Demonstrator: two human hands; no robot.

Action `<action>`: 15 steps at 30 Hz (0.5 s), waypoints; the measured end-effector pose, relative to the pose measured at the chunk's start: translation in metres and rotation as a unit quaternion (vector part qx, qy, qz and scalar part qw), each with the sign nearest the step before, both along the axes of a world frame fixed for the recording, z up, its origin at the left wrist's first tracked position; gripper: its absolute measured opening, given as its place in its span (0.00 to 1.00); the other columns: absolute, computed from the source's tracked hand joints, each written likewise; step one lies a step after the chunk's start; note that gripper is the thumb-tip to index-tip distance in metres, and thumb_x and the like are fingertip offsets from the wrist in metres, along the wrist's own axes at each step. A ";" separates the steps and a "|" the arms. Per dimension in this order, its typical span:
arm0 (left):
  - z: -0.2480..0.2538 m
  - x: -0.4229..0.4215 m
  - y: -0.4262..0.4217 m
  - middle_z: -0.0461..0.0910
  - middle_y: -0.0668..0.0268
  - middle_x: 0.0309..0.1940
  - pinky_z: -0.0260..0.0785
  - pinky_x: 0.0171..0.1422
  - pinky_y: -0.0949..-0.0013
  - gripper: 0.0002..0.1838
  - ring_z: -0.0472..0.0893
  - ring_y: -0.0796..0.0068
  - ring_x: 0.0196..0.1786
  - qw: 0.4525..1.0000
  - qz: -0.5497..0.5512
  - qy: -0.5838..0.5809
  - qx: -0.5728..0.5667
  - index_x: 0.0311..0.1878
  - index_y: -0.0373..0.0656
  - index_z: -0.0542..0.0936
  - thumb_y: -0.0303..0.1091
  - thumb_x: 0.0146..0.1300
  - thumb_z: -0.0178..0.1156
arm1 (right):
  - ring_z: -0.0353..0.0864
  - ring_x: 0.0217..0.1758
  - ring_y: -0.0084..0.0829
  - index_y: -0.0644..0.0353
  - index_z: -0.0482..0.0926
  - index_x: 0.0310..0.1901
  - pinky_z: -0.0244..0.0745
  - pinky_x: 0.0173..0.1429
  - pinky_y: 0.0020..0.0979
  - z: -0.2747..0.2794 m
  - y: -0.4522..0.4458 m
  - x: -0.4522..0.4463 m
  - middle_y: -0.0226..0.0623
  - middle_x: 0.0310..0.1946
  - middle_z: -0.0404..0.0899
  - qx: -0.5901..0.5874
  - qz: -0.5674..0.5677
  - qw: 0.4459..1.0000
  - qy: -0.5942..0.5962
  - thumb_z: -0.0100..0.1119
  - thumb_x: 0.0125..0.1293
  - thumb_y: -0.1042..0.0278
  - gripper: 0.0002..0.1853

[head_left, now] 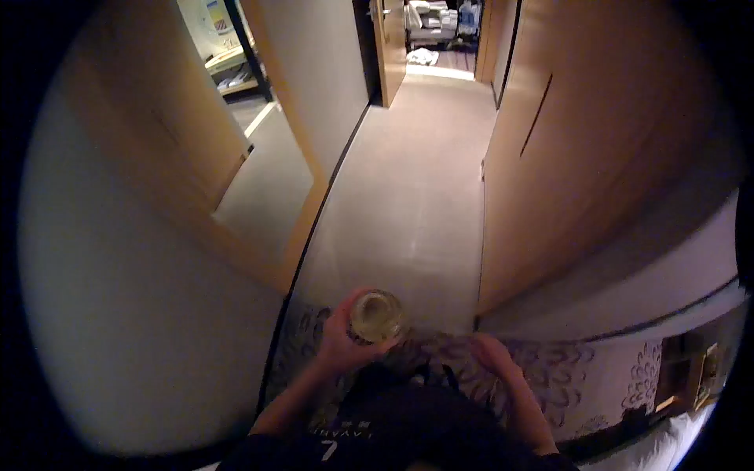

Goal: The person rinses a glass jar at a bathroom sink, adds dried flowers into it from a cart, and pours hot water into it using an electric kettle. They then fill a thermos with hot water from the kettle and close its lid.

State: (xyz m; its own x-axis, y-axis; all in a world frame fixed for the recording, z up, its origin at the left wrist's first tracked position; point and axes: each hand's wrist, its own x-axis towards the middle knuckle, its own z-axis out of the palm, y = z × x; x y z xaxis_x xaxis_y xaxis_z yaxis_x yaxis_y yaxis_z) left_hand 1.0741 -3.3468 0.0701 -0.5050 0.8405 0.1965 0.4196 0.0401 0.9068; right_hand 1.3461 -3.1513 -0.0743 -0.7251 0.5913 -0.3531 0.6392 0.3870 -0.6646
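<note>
Glass (377,317), gripped by fingers of the left hand (339,345) over the carpet's (550,363) far edge, round end faced up, long axis stood roughly upright, right hand's (496,357) fingers unclear

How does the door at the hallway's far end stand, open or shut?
Open: the door is swung aside; white linens show beyond.

Right hand (496,357) blurred, dark shirt (424,428) cut off below, doorway items (432,21) too small to tell
</note>
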 end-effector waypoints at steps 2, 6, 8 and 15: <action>-0.011 -0.034 0.057 0.78 0.60 0.51 0.70 0.59 0.64 0.46 0.77 0.71 0.54 1.000 0.016 0.019 -0.012 0.62 0.43 0.68 0.43 0.37 0.80 | 0.81 0.45 0.42 0.57 0.77 0.52 0.75 0.50 0.38 0.028 0.074 -0.070 0.45 0.42 0.81 0.041 0.038 0.998 0.002 0.53 0.67 0.57 0.17; -0.012 -0.103 0.179 0.78 0.59 0.51 0.71 0.59 0.64 0.46 0.78 0.69 0.54 0.999 0.046 0.004 -0.019 0.60 0.43 0.69 0.44 0.35 0.81 | 0.81 0.44 0.42 0.56 0.77 0.52 0.75 0.50 0.38 0.013 0.200 -0.181 0.45 0.42 0.81 0.046 0.070 0.994 0.073 0.52 0.68 0.57 0.17; -0.036 -0.153 0.223 0.78 0.59 0.50 0.71 0.59 0.63 0.46 0.78 0.66 0.54 0.999 0.037 -0.014 0.005 0.59 0.43 0.69 0.45 0.35 0.81 | 0.81 0.43 0.39 0.57 0.77 0.53 0.76 0.49 0.37 -0.011 0.246 -0.222 0.44 0.42 0.81 0.038 0.080 0.989 0.118 0.53 0.68 0.58 0.16; -0.036 -0.323 0.422 0.76 0.59 0.53 0.70 0.61 0.62 0.44 0.76 0.67 0.57 0.996 -0.088 0.018 0.004 0.61 0.42 0.67 0.41 0.39 0.79 | 0.82 0.41 0.35 0.56 0.78 0.51 0.76 0.47 0.36 -0.093 0.385 -0.270 0.44 0.38 0.82 0.019 0.074 0.995 -0.071 0.55 0.66 0.61 0.15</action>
State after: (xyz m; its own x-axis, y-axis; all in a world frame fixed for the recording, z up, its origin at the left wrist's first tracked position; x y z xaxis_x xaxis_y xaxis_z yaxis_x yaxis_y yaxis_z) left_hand 0.7516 -2.9249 0.0336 -0.3415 0.9138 0.2200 0.4523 -0.0454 0.8907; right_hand 1.0760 -2.7664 -0.1677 -0.7499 0.4963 -0.4374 0.6595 0.5078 -0.5543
